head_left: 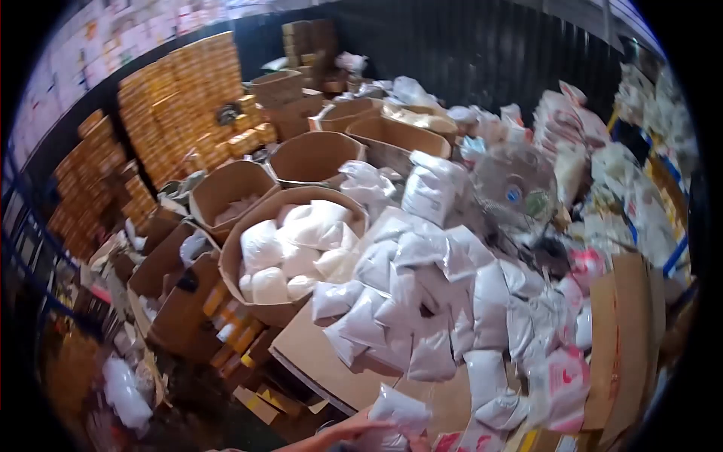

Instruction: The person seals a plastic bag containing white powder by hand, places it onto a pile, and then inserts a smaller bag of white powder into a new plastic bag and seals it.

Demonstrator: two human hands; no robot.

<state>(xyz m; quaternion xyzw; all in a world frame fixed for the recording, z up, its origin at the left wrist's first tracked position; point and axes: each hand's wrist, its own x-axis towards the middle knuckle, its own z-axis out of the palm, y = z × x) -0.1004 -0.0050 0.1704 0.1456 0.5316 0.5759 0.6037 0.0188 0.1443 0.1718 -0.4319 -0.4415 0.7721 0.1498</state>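
A round fan (514, 187) stands before a dark corrugated wall (467, 56), yellow boxes (184, 102) stacked left.

Your bag (398, 408) is white, the cardboard boxes (316, 156) brown, the cartons (179, 90) orange, the wall (459, 53) dark with vertical ribs.

left forearm (327, 436) slanting in from about 7 o'clock, left hand (367, 427) gripping at 6 o'clock, right hand (418, 443) showing only partly, lying just toward 3 o'clock from the left, its finger pose staying unclear
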